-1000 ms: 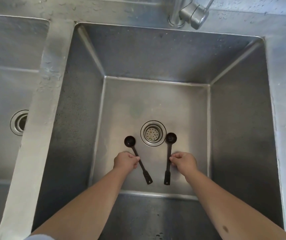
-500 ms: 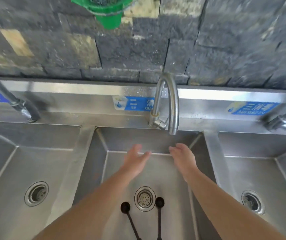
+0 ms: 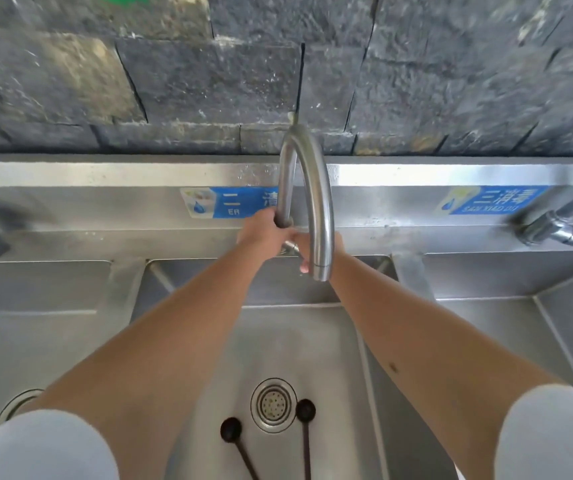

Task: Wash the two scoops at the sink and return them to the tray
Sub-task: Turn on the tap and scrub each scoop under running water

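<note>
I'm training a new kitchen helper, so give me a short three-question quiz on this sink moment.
1. True or false: both scoops lie in the middle basin.
2. What does the left hand grip? A) faucet B) a scoop C) the drain
3. Fill in: the left scoop and right scoop lie either side of the ____.

Key: 1 true; 2 A; 3 drain. The right hand is mostly hidden behind the spout.

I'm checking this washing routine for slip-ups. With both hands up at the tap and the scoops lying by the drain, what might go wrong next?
1. The two scoops lie loose beside the drain; a strong jet might push them about.
2. The spout ends high above the basin floor, so water may splash.
3. The right hand is partly hidden behind the spout, near the lever; the left hand grips the pipe.
</note>
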`<state>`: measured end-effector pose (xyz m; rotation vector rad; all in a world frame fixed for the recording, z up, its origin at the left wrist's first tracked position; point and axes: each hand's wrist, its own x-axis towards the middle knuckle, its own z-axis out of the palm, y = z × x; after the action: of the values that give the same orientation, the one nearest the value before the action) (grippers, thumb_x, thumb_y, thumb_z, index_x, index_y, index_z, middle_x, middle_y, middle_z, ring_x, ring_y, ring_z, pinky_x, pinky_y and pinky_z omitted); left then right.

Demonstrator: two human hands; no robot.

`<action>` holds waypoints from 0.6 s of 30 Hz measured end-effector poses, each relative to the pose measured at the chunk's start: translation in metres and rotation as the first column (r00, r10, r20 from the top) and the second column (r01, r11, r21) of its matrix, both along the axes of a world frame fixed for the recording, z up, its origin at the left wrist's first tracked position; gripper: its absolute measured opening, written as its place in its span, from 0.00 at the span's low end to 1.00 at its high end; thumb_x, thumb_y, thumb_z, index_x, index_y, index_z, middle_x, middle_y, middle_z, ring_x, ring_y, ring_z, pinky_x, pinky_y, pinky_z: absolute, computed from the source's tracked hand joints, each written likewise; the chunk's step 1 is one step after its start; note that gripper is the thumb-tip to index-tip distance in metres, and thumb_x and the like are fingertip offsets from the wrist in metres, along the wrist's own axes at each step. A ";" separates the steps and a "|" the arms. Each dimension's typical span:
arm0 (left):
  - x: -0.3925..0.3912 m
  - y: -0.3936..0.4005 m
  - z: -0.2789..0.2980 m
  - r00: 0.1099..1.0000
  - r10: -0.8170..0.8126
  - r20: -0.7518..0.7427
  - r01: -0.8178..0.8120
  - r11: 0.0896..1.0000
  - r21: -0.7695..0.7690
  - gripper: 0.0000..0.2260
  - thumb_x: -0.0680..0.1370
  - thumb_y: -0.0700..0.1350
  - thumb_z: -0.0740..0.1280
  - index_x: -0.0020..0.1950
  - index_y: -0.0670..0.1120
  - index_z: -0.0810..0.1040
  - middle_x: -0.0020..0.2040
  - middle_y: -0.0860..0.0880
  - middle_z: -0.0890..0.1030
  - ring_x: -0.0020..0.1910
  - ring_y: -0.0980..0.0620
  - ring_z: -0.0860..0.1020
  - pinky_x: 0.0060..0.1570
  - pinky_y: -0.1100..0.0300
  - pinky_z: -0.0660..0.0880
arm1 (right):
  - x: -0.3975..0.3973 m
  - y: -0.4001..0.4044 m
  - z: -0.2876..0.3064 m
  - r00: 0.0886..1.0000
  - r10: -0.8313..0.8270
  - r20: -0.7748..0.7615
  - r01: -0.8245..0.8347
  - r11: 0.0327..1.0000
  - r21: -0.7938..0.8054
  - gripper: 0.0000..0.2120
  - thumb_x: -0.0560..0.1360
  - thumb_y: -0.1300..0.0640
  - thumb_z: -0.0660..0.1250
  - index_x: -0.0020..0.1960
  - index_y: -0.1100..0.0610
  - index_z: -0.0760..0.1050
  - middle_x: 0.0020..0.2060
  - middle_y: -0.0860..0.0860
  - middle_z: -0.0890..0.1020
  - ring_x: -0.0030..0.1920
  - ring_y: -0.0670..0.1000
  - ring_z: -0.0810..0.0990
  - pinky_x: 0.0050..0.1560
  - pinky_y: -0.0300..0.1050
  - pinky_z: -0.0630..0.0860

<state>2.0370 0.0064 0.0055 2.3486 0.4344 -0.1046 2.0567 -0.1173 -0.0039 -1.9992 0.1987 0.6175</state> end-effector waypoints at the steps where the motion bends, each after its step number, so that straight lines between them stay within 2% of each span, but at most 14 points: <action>1: 0.001 0.001 -0.001 1.000 -0.004 0.003 0.004 1.000 0.003 0.06 0.75 0.47 0.66 0.39 0.49 0.71 0.36 0.54 0.74 0.36 0.50 0.72 0.40 0.57 0.68 | 0.000 0.000 -0.003 1.000 -0.017 0.013 0.017 1.000 0.003 0.17 0.79 0.53 0.60 0.60 0.65 0.75 0.36 0.54 0.75 0.42 0.59 0.79 0.52 0.60 0.82; 4: 0.000 0.003 -0.001 0.999 -0.041 0.020 0.039 0.997 0.071 0.05 0.75 0.45 0.67 0.41 0.48 0.73 0.33 0.55 0.70 0.36 0.49 0.71 0.39 0.58 0.68 | 0.004 0.000 -0.010 1.000 -0.013 0.023 0.014 1.000 -0.011 0.19 0.81 0.54 0.58 0.61 0.68 0.73 0.36 0.55 0.75 0.42 0.59 0.78 0.52 0.58 0.81; 7: 0.000 0.001 0.001 0.996 -0.080 0.035 0.074 0.985 0.155 0.06 0.75 0.40 0.65 0.39 0.47 0.70 0.32 0.53 0.69 0.36 0.49 0.69 0.38 0.58 0.67 | 0.006 0.001 -0.015 0.999 0.034 0.035 -0.032 0.998 -0.058 0.20 0.82 0.54 0.55 0.64 0.69 0.72 0.48 0.63 0.78 0.49 0.62 0.79 0.57 0.60 0.79; 10: -0.002 0.000 0.003 0.996 -0.082 0.047 0.071 0.978 0.195 0.15 0.74 0.36 0.63 0.32 0.50 0.64 0.31 0.53 0.67 0.31 0.52 0.66 0.28 0.60 0.62 | 0.007 0.004 -0.018 0.997 0.028 0.071 -0.021 0.995 -0.099 0.20 0.82 0.54 0.54 0.64 0.68 0.72 0.59 0.67 0.78 0.59 0.67 0.78 0.61 0.62 0.76; 13: -0.004 0.000 0.003 0.996 -0.047 0.075 0.036 0.988 0.149 0.17 0.74 0.36 0.63 0.31 0.52 0.63 0.31 0.53 0.68 0.29 0.57 0.66 0.26 0.62 0.61 | 0.008 0.005 -0.021 0.996 0.016 0.091 -0.005 0.993 -0.115 0.20 0.82 0.55 0.53 0.64 0.68 0.72 0.60 0.67 0.78 0.60 0.66 0.78 0.60 0.61 0.77; 18: -0.005 -0.001 0.001 0.994 0.000 0.112 -0.009 0.997 0.081 0.17 0.74 0.38 0.66 0.30 0.53 0.65 0.31 0.54 0.69 0.29 0.57 0.68 0.26 0.62 0.61 | 0.009 0.006 -0.024 0.994 -0.062 0.085 0.069 0.995 -0.076 0.19 0.82 0.56 0.54 0.65 0.66 0.73 0.61 0.65 0.79 0.60 0.65 0.79 0.59 0.59 0.78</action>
<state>2.0320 0.0054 0.0068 2.4191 0.3949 0.0477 2.0658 -0.1109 -0.0282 -2.0814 0.2410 0.4912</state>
